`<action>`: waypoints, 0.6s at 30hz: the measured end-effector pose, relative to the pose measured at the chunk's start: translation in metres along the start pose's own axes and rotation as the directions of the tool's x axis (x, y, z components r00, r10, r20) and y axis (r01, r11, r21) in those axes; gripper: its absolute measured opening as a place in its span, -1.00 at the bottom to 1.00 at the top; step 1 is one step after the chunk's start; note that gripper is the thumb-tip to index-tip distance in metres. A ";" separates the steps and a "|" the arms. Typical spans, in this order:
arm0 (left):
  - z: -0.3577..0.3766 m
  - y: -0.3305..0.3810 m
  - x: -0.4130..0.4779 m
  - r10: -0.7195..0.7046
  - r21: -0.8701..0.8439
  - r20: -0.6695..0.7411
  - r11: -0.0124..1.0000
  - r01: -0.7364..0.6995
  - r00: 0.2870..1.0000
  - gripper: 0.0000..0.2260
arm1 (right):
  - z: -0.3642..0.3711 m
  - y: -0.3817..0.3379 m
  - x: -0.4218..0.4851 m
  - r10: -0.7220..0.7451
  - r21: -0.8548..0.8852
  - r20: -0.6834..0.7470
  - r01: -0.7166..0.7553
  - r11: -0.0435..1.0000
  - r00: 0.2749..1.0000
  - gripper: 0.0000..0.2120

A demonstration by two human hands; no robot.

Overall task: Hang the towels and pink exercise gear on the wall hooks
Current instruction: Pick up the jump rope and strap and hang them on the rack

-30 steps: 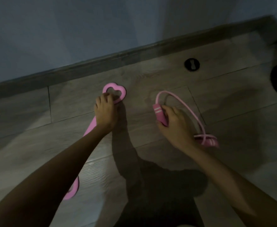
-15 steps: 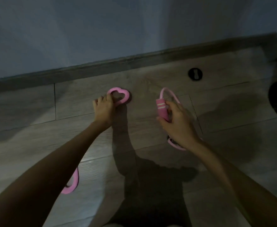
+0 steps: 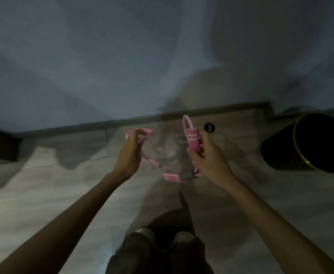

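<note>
Gripping pink band left hand, rope handle right hand

- The pink loop: outline smeared by motion; its middle is hidden behind the left hand.
- The pink handle: lower end covered by the right hand; the second handle below is a blur.
- The black bucket: cut by the right edge; contents indiscernible.
- The round black floor mark: too small to identify.
- The left forearm and right forearm: cut by the bottom edge.
</note>
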State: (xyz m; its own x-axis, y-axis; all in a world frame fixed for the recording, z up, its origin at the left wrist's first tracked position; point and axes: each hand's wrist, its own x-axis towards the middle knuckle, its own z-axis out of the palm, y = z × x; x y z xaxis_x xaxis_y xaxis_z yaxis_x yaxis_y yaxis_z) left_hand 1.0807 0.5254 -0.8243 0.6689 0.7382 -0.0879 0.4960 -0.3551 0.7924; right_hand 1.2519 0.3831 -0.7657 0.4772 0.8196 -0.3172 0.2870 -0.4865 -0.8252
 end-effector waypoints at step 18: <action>-0.310 0.377 -0.071 -0.173 -0.486 -0.206 0.872 0.052 0.963 -0.81 | -0.205 -0.423 -0.151 -0.420 0.035 0.123 0.419 0.907 0.899 -0.66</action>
State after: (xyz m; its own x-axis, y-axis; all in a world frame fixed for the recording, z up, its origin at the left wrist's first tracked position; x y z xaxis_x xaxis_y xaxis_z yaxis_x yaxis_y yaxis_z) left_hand 1.0487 0.5165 -0.3322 0.4446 0.8905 -0.0970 0.1983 0.0078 0.9801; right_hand 1.2283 0.4035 -0.2728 0.2065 0.9784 0.0043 0.4315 -0.0871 -0.8979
